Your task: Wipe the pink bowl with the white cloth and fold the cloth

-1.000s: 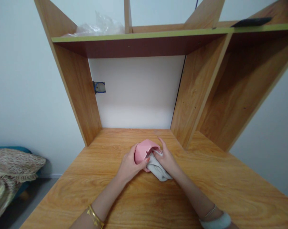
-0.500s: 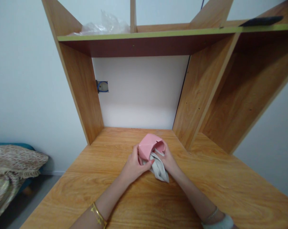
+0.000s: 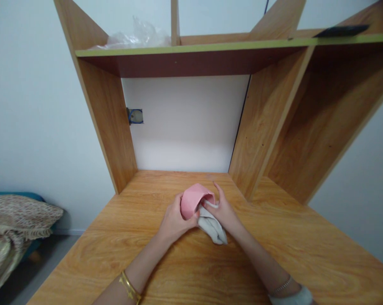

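A pink cup (image 3: 191,198) is tilted on its side just above the wooden desk (image 3: 121,250), its mouth turned to the right. My left hand (image 3: 172,220) is wrapped round the cup's left side. My right hand (image 3: 222,212) presses a light grey cloth (image 3: 212,226) into the cup's mouth, with the fingers closed on the cloth. The cloth's loose end hangs down onto the desk below my right hand.
A wooden hutch (image 3: 261,127) rises behind the desk, with uprights left and right of the hands. Crumpled clear plastic (image 3: 137,36) and a flat black object (image 3: 340,29) lie on its upper shelf. A wall socket (image 3: 134,115) sits at the back. A bed with patterned bedding (image 3: 13,220) stands at the far left.
The cup has turned slightly in my left hand, and my right hand has shifted the cloth at the cup's mouth. Both hands stay at the same spot.
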The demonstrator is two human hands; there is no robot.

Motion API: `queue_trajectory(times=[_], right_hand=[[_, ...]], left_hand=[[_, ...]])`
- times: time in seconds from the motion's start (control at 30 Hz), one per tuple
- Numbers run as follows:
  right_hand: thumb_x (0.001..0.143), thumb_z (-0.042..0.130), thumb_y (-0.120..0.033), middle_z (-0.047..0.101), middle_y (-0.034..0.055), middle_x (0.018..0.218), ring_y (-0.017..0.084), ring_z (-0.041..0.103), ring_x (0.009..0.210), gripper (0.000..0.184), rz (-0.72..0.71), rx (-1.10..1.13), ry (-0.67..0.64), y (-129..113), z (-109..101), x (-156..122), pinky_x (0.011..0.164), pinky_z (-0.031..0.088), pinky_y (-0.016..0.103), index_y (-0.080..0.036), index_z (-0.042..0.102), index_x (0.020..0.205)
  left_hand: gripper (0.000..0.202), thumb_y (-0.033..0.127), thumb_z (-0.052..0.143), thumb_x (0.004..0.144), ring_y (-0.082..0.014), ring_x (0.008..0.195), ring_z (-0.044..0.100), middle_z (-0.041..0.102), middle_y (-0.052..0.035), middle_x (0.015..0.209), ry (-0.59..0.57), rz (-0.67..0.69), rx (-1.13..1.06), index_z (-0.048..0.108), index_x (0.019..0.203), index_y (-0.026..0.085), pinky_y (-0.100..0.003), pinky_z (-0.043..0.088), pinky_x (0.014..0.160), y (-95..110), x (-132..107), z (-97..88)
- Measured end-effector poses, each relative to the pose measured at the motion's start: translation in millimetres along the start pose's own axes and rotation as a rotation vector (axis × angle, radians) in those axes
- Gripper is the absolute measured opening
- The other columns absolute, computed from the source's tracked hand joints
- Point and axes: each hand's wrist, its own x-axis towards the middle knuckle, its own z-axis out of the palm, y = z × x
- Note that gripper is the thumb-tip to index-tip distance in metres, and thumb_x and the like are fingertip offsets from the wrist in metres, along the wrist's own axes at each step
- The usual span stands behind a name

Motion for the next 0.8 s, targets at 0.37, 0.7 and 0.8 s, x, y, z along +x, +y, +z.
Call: queue_trajectory(times=[0.37,0.7,0.8], right_hand=[[0.067,0.057,-0.024,0.064,0.001,0.079,0.018,0.06,0.073,0.073,-0.017,-0.042,-0.094,-1.2,4.0,-6.0,0.069,0.046,0.031,-0.019,0.021,0.13],[0.069,0.054,-0.029,0.061,0.005,0.096,0.018,0.06,0.082,0.065,0.004,0.297,0.067,-5.8,7.5,-3.4,0.072,0.047,0.031,-0.021,0.026,0.127],[0.066,0.058,-0.033,0.058,0.0067,0.105,0.02,0.057,0.092,0.058,-0.014,0.366,0.119,-4.3,9.5,-1.0,0.081,0.044,0.034,-0.021,0.037,0.118]], left_hand=[[0.059,0.044,0.056,0.066,-0.0276,0.09,0.058,0.06,-0.0109,0.104,-0.039,0.055,0.273,0.044,0.116,0.014,-0.036,0.044,0.078,-0.4,-1.5,-4.3],[0.071,0.045,0.056,0.073,-0.0267,0.104,0.05,0.047,-0.0127,0.122,-0.012,-0.022,0.001,0.026,0.13,0.016,-0.037,0.04,0.085,-3.5,1.7,-2.9],[0.068,0.043,0.057,0.073,-0.0241,0.095,0.054,0.052,-0.0111,0.113,-0.049,-0.028,-0.08,0.027,0.127,0.016,-0.035,0.043,0.08,-1.0,-0.6,0.9]])
